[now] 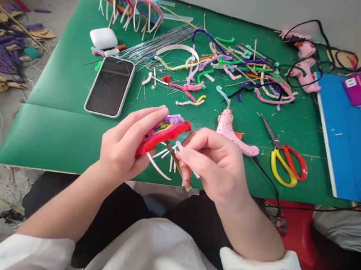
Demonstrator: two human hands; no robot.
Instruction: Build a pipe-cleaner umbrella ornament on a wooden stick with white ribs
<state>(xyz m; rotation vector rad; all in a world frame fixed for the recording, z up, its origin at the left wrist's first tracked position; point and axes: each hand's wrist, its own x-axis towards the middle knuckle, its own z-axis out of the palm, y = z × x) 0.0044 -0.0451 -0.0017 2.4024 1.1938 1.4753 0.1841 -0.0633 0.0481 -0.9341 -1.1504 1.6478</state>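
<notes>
My left hand [126, 142] is closed around a small umbrella-shaped craft piece [162, 137], tilted, with a red fuzzy rim and a purple, yellow and blue top. A thin brown stick [176, 161] runs down from its underside, and a white strip hangs from the rim near my left fingers. Thumb and index finger of my right hand [218, 166] pinch a narrow white strip [179, 146] just under the rim, beside the stick. More short white strips [173, 163] show on the green table below. A pink glue gun [232, 132] lies just beyond my right hand.
Scissors [287, 163] with yellow and red handles lie at right, near a blue board [339, 146]. A phone [110, 86] and white case [103, 38] are at left. Behind stand two similar umbrellas [149, 9], near wires [161, 43] and pipe cleaners [246, 68].
</notes>
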